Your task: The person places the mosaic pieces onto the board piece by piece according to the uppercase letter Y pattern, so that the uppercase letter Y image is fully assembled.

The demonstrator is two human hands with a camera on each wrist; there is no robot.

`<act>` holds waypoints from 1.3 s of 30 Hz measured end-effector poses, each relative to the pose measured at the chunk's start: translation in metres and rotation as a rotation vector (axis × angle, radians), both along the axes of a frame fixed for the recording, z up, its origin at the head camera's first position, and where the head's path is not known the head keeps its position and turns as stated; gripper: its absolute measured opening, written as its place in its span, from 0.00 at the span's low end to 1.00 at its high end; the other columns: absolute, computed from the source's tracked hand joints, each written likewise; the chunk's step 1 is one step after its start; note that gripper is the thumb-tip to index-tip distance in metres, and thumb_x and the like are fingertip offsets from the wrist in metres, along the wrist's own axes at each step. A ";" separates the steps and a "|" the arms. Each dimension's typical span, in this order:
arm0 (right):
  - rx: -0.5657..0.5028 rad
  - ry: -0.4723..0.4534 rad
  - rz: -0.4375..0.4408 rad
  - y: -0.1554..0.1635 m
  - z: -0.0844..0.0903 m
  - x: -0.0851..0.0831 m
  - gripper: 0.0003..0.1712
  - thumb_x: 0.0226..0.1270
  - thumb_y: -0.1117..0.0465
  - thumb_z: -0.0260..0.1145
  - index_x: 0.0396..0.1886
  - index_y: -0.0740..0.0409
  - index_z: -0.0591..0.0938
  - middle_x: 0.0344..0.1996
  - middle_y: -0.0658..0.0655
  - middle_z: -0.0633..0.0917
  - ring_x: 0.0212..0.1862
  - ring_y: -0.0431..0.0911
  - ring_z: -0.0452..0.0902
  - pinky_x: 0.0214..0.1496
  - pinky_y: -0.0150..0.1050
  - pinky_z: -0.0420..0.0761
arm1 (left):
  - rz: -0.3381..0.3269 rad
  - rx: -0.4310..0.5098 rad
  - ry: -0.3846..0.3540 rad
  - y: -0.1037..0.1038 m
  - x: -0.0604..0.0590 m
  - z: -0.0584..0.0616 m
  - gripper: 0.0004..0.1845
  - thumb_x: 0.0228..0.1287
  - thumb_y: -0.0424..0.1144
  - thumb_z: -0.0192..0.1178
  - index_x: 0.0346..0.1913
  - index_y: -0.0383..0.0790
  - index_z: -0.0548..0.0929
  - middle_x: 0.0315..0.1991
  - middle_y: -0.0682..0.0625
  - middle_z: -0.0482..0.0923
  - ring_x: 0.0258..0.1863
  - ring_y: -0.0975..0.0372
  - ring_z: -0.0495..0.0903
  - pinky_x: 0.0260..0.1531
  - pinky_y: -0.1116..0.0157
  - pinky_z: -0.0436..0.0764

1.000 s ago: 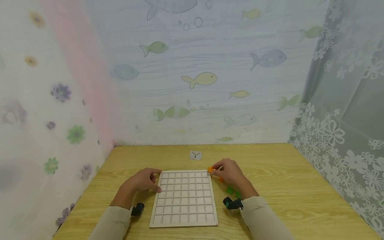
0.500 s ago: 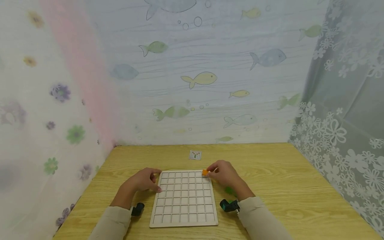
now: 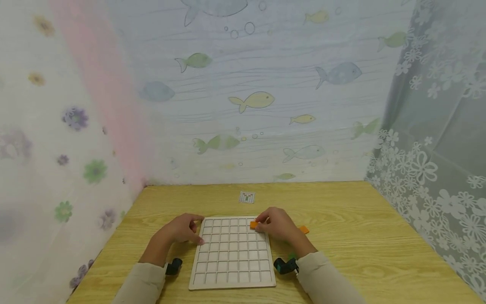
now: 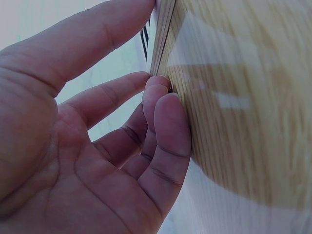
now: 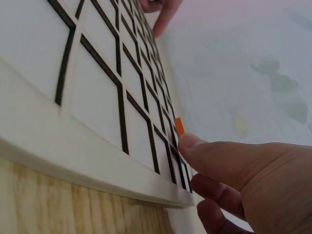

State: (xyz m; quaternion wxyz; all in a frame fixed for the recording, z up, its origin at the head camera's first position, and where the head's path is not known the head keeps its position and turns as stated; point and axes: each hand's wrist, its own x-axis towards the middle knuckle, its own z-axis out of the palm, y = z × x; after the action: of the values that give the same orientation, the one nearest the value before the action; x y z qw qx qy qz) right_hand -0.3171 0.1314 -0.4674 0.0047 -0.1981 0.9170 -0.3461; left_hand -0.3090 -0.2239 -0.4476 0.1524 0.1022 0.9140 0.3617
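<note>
1. Board (image 3: 233, 255): pale, flat, wood-look, approx. sq., rounded corner; recessed sq. cells w/ dark edges. Sits on yellowish wood-grain table (image 3: 360, 228), a bit shiny in L wrist view.
2. My R hand (image 3: 276, 224) pinches orange tile (image 3: 253, 225) btwn thumb & fingertips, gap closed down to the tile.
3. Tile's at my R fingertips, over board's far R part; can't tell if it's touching a cell.
4. Tile looks small, thin, flat-sided, bright plain orange; partly hidden by my fingers.
5. My L hand (image 3: 181, 228) holds nothing: thumb & index spread apart, tips at board's L edge nr far corner, other fingers loosely bent.
6. 2nd orange pc. (image 3: 303, 229) just R of my R wrist; green pc. (image 3: 292, 255) nearer me, mostly hidden.
7. Sm. gridded card (image 3: 247, 197) w/ coloured pattern lies past board.
</note>
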 end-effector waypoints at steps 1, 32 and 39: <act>0.006 0.003 0.007 -0.001 0.000 0.001 0.11 0.67 0.55 0.76 0.47 0.49 0.92 0.43 0.48 0.88 0.41 0.41 0.80 0.42 0.41 0.82 | 0.003 -0.005 0.001 0.000 0.000 0.000 0.46 0.51 0.36 0.82 0.75 0.37 0.72 0.30 0.47 0.73 0.25 0.60 0.67 0.25 0.62 0.68; 0.025 -0.004 0.047 -0.008 0.005 0.007 0.09 0.65 0.57 0.77 0.45 0.50 0.93 0.37 0.45 0.90 0.34 0.39 0.77 0.37 0.38 0.78 | -0.005 0.018 -0.005 -0.001 -0.002 -0.003 0.46 0.52 0.36 0.81 0.75 0.37 0.72 0.30 0.47 0.73 0.24 0.60 0.66 0.25 0.62 0.68; 0.035 -0.009 0.031 -0.009 0.007 0.007 0.10 0.65 0.57 0.77 0.46 0.49 0.93 0.39 0.46 0.89 0.37 0.40 0.79 0.40 0.40 0.80 | -0.002 0.025 -0.007 -0.001 -0.001 -0.003 0.46 0.52 0.36 0.82 0.75 0.37 0.72 0.31 0.47 0.73 0.24 0.60 0.67 0.25 0.62 0.68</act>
State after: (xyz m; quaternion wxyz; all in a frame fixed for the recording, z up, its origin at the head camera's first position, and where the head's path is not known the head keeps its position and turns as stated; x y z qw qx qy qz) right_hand -0.3096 0.1226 -0.4608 0.0174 -0.2107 0.9197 -0.3309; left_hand -0.3104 -0.2249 -0.4501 0.1545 0.1040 0.9089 0.3732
